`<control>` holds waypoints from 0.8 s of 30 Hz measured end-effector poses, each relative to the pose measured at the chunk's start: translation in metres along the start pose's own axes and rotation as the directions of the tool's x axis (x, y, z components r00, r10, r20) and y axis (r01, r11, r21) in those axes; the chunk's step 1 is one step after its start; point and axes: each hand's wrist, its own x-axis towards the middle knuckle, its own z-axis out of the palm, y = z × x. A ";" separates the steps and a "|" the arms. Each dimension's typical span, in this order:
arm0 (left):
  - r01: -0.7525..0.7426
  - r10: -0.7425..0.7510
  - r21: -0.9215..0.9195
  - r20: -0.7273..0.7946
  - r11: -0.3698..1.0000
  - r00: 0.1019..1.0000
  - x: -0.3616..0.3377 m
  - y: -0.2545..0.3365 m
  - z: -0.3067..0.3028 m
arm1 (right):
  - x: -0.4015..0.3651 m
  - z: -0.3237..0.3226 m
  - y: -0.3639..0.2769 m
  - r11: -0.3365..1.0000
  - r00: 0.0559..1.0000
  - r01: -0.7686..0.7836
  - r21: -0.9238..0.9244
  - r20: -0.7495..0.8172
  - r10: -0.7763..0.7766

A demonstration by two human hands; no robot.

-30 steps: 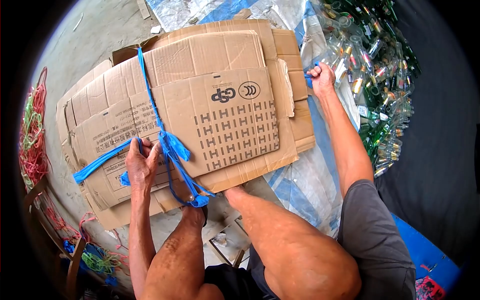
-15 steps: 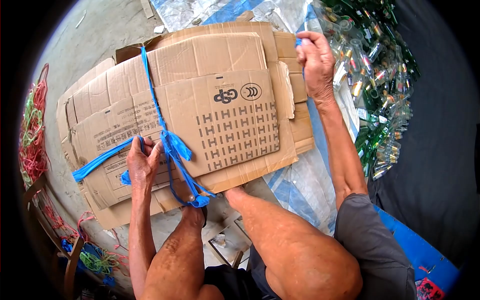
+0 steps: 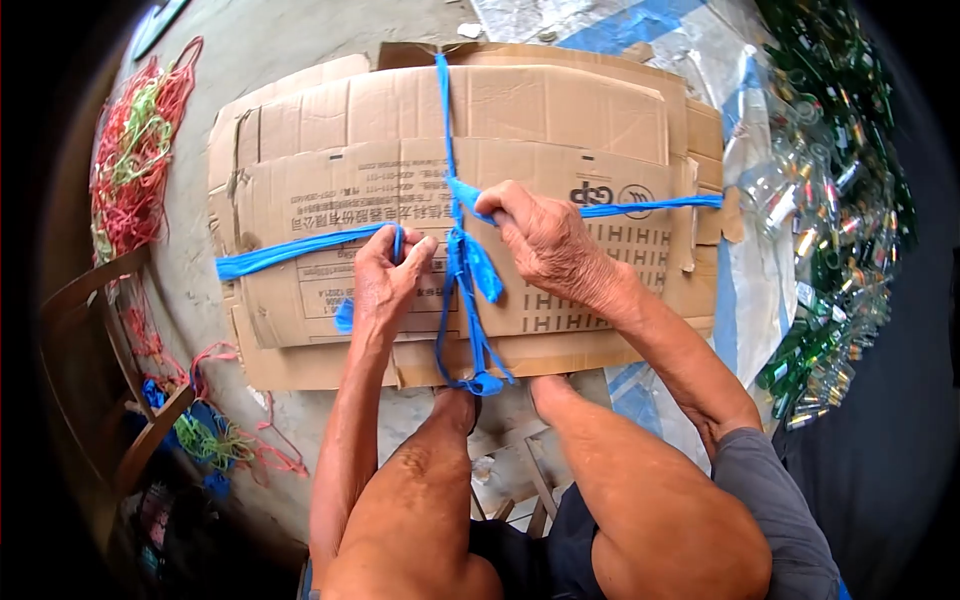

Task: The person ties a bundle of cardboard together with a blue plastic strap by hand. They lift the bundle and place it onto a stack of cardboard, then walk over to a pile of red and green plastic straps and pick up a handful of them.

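The cardboard stack (image 3: 600, 110), flattened sheets lying on the floor (image 3: 330, 30), fills the middle of the view, with the person's feet at its near edge. Right of the cardboard stack, a heap of glass bottles (image 3: 835, 220) lies beside a blue-and-white sheet (image 3: 745, 290), part of which shows past the stack's right edge. Left of the stack is a tangle of red and green string (image 3: 145, 150). A blue strap (image 3: 300, 247) crosses the stack from side to side and also runs from its far edge to its near edge. Left hand (image 3: 385, 275): thumb and fingers pinched on the strap, left of the knot (image 3: 457, 230). Right hand (image 3: 540, 235): fingers curled closed around the strap, just right of the knot.
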 end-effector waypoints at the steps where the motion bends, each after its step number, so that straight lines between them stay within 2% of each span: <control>1: 0.022 -0.022 -0.046 -0.006 0.999 1.000 -0.002 0.008 0.002 | -0.001 0.004 0.001 0.997 0.997 -0.066 0.027 0.035 0.065; 3: 0.088 -0.086 -0.213 0.020 0.973 0.996 -0.005 0.024 0.002 | 0.001 0.008 0.004 0.999 0.998 -0.047 0.015 0.049 0.046; 6: 0.189 -0.127 -0.376 0.184 0.907 0.975 -0.003 0.039 0.006 | 0.002 0.015 0.003 1.000 0.998 -0.025 0.009 0.065 0.024; 12: -0.090 0.141 -0.300 0.152 0.950 0.978 0.005 0.028 0.017 | 0.009 0.022 0.004 0.998 0.996 -0.046 0.031 0.081 0.043; 16: -0.147 0.167 -0.138 0.145 0.979 0.975 0.009 0.019 0.016 | 0.012 0.029 0.008 0.999 0.997 -0.031 0.035 0.072 0.028; 19: -0.257 0.255 0.023 0.067 0.966 0.965 0.010 0.017 0.016 | 0.012 0.031 0.010 1.000 0.999 0.002 0.017 0.054 -0.003; 20: -0.235 0.229 0.085 0.073 0.968 0.971 0.012 0.016 0.014 | 0.012 0.033 0.010 1.000 0.999 -0.004 0.004 0.038 0.004; 24: -0.225 0.225 -0.015 0.076 0.974 0.971 0.012 0.015 0.015 | 0.016 0.031 0.008 0.994 0.991 -0.099 -0.036 0.081 0.102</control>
